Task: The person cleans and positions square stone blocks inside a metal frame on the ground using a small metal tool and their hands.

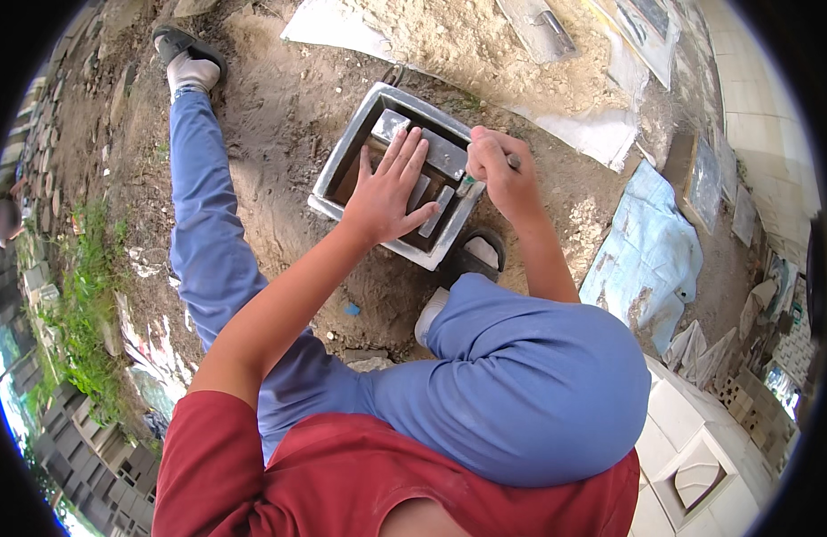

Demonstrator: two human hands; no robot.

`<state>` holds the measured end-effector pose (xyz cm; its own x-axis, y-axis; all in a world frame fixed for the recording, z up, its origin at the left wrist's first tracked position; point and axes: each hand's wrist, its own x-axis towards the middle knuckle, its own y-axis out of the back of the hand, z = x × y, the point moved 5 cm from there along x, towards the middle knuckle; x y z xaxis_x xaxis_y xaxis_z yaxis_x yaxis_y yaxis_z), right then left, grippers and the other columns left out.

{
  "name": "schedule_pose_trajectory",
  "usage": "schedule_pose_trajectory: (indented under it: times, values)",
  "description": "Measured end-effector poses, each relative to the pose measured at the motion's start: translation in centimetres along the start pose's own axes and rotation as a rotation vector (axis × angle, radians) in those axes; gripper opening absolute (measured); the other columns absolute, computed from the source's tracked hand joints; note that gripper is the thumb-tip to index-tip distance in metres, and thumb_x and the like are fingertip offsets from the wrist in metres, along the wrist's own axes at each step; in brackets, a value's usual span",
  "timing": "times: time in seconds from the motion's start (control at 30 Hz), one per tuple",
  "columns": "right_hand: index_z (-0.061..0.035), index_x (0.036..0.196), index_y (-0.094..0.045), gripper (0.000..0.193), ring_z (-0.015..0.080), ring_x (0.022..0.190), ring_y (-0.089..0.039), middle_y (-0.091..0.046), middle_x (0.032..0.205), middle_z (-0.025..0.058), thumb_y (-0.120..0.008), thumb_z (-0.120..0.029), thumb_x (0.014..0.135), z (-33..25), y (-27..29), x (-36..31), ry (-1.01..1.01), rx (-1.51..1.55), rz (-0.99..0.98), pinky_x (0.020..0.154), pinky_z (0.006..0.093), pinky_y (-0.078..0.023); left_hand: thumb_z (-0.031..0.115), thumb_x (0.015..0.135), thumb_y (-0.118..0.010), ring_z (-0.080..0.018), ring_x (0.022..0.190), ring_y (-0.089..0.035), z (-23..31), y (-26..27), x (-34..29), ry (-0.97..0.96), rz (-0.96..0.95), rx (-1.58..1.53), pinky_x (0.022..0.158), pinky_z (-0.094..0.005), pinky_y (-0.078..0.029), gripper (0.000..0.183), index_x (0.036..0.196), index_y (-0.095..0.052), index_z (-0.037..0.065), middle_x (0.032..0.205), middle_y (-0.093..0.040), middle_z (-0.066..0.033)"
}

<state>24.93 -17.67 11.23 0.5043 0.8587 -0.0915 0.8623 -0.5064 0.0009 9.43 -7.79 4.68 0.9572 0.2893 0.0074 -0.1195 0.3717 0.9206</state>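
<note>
Between my feet lies a grey rectangular mould (345, 139), tilted in view, with raised walls and several smooth metal blocks (444, 154) inside. My left hand (388, 190) rests palm down over the mould, its fingers stretched and apart, lying over the blocks. At the mould's right wall, my right hand (503, 174) is closed around a small hand tool (514, 162) with a rounded handle end. The tool's lower part, partly greenish, touches or nearly touches the right rim; its exact kind is hidden by my fist.
Beyond the mould, a pale sheet (592, 132) carries a heap of sandy material (463, 40) with a flat trowel-like tool (549, 36) on it. A light blue sheet (648, 242) lies to the right. White blocks (669, 394) stand at lower right. Grass (87, 304) grows at left.
</note>
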Motion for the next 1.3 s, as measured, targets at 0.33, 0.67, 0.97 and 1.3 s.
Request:
schedule_pose_trajectory:
  times: [0.33,0.67,0.97,1.3]
  values:
    - [-0.0037,0.073,-0.055,0.037,0.0039,0.06,-0.039,-0.045,0.063,-0.0057,-0.05,-0.02,0.106,-1.2,2.2,0.1,0.105,0.047,0.093,0.056,0.026,-0.031,0.062,0.091,-0.056,-0.029,0.16,-0.01,0.5,0.1,0.3,-0.008,0.017,0.006,0.119,-0.0729,-0.013,0.098,0.163,-0.021,0.005,0.173,-0.014,-0.0103]
    - [-0.0025,0.073,-0.054,0.041,0.0054,0.062,-0.042,-0.047,0.064,-0.0049,-0.053,-0.025,0.107,0.5,1.5,0.6,0.072,-0.062,0.097,0.057,0.0271,-0.034,0.062,0.093,-0.055,-0.0308,0.16,-0.009,0.7,0.3,0.5,0.005,-0.02,0.019,0.12,-0.0711,-0.012,0.097,0.163,-0.02,0.005,0.172,-0.014,-0.012]
    - [-0.0028,0.073,-0.056,0.042,0.005,0.059,-0.039,-0.046,0.062,-0.0042,-0.053,-0.026,0.108,1.5,1.5,0.4,0.068,-0.144,0.154,0.053,0.0279,-0.031,0.06,0.092,-0.057,-0.0314,0.16,-0.009,1.1,0.1,0.4,-0.012,-0.026,0.009,0.12,-0.0704,-0.012,0.097,0.163,-0.02,0.005,0.172,-0.015,-0.0124]
    - [-0.0099,0.069,-0.041,0.049,0.0072,0.051,-0.031,-0.04,0.061,-0.0025,-0.049,-0.037,0.109,-9.5,4.0,-0.6,0.459,0.341,-0.05,0.048,0.0273,-0.026,0.063,0.09,-0.059,-0.0308,0.159,-0.013,0.7,0.6,0.3,-0.001,0.019,-0.006,0.121,-0.0687,-0.012,0.097,0.161,-0.027,0.006,0.172,-0.018,-0.0128]
